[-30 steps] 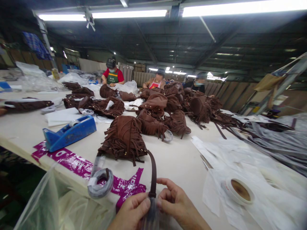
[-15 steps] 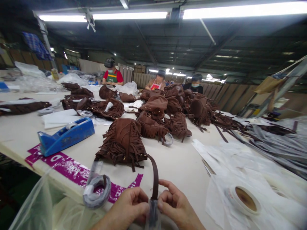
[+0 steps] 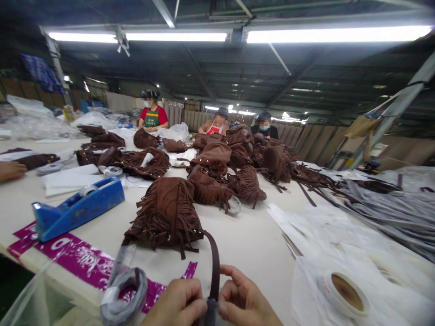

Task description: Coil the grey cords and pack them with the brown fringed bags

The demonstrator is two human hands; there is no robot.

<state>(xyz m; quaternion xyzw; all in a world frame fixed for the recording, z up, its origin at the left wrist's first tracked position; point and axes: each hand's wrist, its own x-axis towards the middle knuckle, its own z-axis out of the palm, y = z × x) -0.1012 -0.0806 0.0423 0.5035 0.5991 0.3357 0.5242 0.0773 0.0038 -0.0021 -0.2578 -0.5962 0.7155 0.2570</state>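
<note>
A brown fringed bag lies on the table in front of me, and its brown strap runs from its right corner down to my hands. Clear plastic wrap covers the strap's lower part. My left hand pinches the wrapped strap from the left, thumb at the wrap's upper edge. From the right, my right hand closes thumb and fingers at the same edge, its index finger raised. Left of my hands sits a coiled strap in plastic, joined to the bag's other corner.
A blue tape dispenser stands on the left over a purple printed strip. More brown bags are heaped behind. On the right lie a tape roll, white sheets and wrapped straps. Another person's hand shows at the left edge; co-workers sit beyond.
The view has tilted up and shifted slightly, so table things sit lower and further left. Another person's hand has come in at the left edge. My hands keep their hold on the strap.
</note>
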